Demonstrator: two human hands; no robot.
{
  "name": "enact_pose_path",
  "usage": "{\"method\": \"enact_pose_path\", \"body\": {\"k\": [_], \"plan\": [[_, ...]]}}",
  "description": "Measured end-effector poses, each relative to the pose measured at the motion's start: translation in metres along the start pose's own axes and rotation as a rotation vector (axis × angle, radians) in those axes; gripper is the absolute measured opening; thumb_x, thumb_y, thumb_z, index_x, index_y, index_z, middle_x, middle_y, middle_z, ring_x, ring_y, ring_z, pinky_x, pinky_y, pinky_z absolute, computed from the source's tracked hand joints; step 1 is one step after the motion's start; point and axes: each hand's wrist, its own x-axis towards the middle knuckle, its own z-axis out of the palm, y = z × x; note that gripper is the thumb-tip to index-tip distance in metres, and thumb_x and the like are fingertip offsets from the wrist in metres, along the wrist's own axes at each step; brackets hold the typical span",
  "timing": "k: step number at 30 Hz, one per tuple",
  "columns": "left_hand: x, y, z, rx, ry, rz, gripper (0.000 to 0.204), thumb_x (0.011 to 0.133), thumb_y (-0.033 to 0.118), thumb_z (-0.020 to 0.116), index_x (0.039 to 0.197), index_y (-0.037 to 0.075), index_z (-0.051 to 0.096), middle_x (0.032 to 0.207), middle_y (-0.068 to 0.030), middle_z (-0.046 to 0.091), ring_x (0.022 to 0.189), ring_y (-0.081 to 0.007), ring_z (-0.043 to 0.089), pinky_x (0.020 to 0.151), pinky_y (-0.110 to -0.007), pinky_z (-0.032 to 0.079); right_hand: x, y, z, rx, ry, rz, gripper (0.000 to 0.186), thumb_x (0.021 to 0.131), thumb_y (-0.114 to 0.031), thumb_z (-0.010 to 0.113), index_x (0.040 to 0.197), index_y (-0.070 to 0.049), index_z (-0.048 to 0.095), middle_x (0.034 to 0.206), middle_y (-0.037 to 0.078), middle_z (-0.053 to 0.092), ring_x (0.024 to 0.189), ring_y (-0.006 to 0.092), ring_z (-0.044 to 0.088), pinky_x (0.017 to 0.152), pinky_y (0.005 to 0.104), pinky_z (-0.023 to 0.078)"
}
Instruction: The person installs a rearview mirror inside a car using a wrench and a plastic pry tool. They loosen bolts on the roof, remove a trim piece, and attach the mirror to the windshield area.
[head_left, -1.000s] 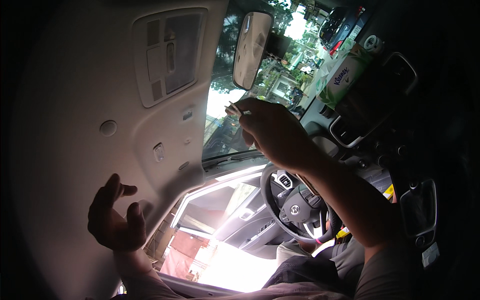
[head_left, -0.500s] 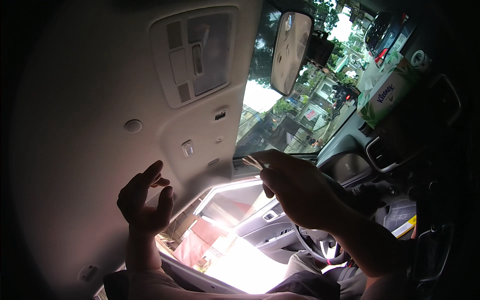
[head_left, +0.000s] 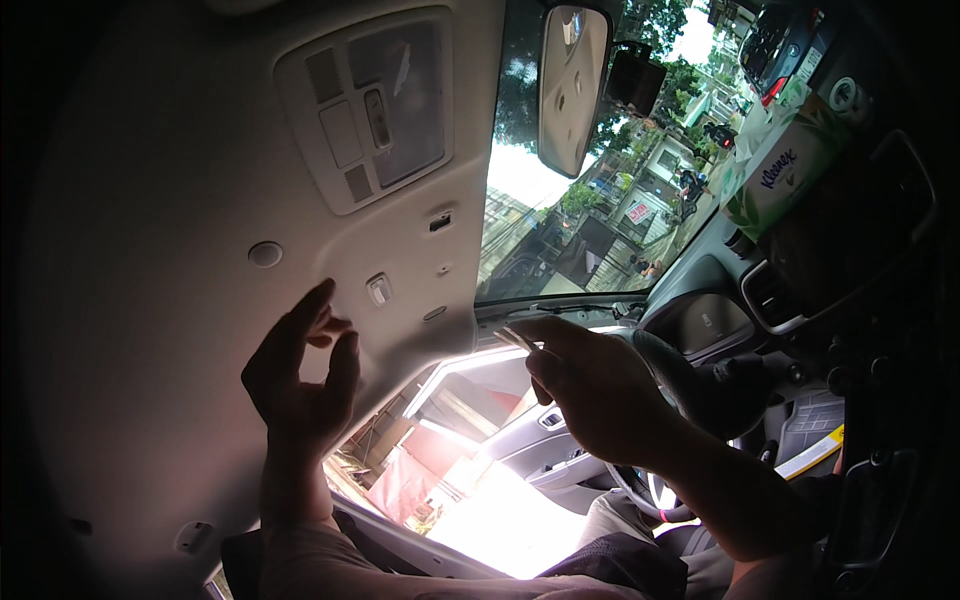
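Note:
My left hand (head_left: 305, 375) is raised below the car's pale headliner (head_left: 190, 300), its fingers bent and its thumb apart, with nothing visible between them. Its fingertips appear near a small light-coloured fitting (head_left: 378, 289) in the headliner; I cannot tell whether they touch. Farther right, my right hand (head_left: 605, 390) pinches a small, thin, pale two-pronged piece (head_left: 516, 340) between thumb and forefinger. Only its end shows past the fingers, so its kind is unclear. A dark slot (head_left: 440, 219), a tiny hole (head_left: 445, 269) and an oval recess (head_left: 434, 313) lie in the headliner.
An overhead lamp console (head_left: 340, 135), a round cap (head_left: 265, 254) and a rear-view mirror (head_left: 574, 90) are above. The steering wheel (head_left: 625, 485) lies below my right forearm. A tissue box (head_left: 785, 175) rests on the dashboard. Bright light enters beside the door (head_left: 530, 440).
The view has shifted slightly. My left hand has moved up, nearer the light-coloured fitting. My right hand has moved slightly right and down, still pinching the pale piece.

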Motion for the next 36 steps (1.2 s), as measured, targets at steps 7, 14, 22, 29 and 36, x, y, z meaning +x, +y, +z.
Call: {"method": "enact_pose_path", "body": {"k": [7, 14, 22, 29, 36], "plan": [[0.049, 0.001, 0.000, 0.720, 0.250, 0.253, 0.054, 0.089, 0.029, 0.083, 0.138, 0.011, 0.068, 0.133, -0.0186, 0.061, 0.127, -0.0337, 0.055, 0.104, -0.046, 0.047, -0.014, 0.004, -0.006, -0.075, 0.042, -0.047, 0.036, 0.101, -0.008, 0.052, 0.134, 0.000, 0.062, 0.087, 0.014, 0.067, 0.067, 0.0242, 0.067, 0.065, 0.0385, 0.055], [0.117, 0.012, -0.005, 0.881, 0.221, 0.219, 0.096, 0.081, 0.043, 0.089, 0.160, 0.014, 0.044, 0.151, -0.0238, 0.044, 0.150, -0.0461, 0.032, 0.120, -0.061, 0.028, -0.038, 0.055, -0.007, -0.031, 0.282, -0.225, 0.032, 0.106, -0.025, 0.058, 0.129, -0.004, 0.067, 0.077, 0.000, 0.062, 0.055, 0.0029, 0.048, 0.050, 0.0212, 0.038], [0.135, -0.006, -0.003, 0.609, 0.171, 0.275, 0.110, 0.072, 0.026, 0.096, 0.162, 0.010, 0.036, 0.163, -0.0251, 0.035, 0.155, -0.0482, 0.024, 0.126, -0.066, 0.016, -0.054, 0.024, -0.042, 0.383, 0.229, 0.256, 0.031, 0.107, -0.018, 0.051, 0.130, -0.003, 0.066, 0.071, 0.001, 0.061, 0.060, 0.0063, 0.053, 0.056, 0.0271, 0.043], [0.127, 0.002, -0.005, 0.673, 0.087, 0.201, 0.114, 0.074, 0.027, 0.094, 0.165, 0.008, 0.029, 0.169, -0.0228, 0.028, 0.160, -0.0466, 0.015, 0.128, -0.068, 0.009, -0.060, 0.021, -0.037, 0.313, 0.236, 0.197, 0.030, 0.107, -0.018, 0.052, 0.129, -0.004, 0.066, 0.073, 0.001, 0.060, 0.057, 0.0054, 0.051, 0.055, 0.0251, 0.042], [0.114, -0.009, 0.006, 0.687, 0.063, 0.174, 0.115, 0.073, 0.028, 0.094, 0.165, 0.007, 0.029, 0.169, -0.0221, 0.029, 0.160, -0.0454, 0.016, 0.126, -0.070, 0.008, -0.062, 0.020, -0.044, 0.357, 0.220, 0.255, 0.030, 0.107, -0.023, 0.052, 0.128, -0.006, 0.066, 0.074, 0.001, 0.060, 0.063, 0.0112, 0.056, 0.062, 0.0304, 0.047]]}}
